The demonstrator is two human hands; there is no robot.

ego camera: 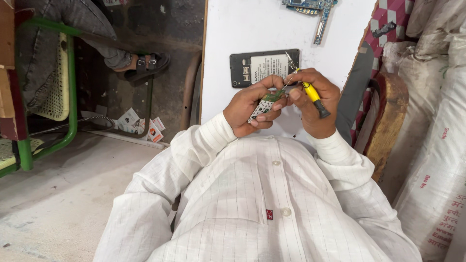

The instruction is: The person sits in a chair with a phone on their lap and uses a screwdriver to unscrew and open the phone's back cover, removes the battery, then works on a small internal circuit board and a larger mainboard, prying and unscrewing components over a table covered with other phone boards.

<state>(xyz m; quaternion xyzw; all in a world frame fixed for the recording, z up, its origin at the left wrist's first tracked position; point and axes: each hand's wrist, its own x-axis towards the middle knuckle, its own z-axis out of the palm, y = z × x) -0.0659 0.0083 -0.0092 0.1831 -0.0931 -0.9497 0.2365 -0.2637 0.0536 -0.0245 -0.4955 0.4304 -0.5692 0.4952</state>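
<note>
Fingers of the left hand (252,107) curl tightly around a small green circuit board (268,102), pinching it by its edges and lifting it clear of the white tabletop (228,29), just in front of the person's white shirt (252,194). Held that way, the board's face is tilted up toward the head camera and steadied against the palm. The right hand (313,99) is closed too — gripping a yellow-handled screwdriver (310,94) near its middle, black cap pointing down toward the wrist, thin metal shaft angled up and left so the tip appears to meet the board's upper edge. Both hands touch one another at the knuckles, which probably braces the tool for fine work.

Beyond the hands lies a dark phone body (264,67), back cover off, flat on the tabletop. Farther up, at the top edge, rests a blue circuit board (310,7) with a narrow strip beside it. Pale filled sacks (437,145) crowd the right side, with a curved wooden piece (388,116) in front of them. On the left stands a green metal chair frame (58,87), and another person's sandalled foot (145,65) rests on the floor — well apart from the work.
</note>
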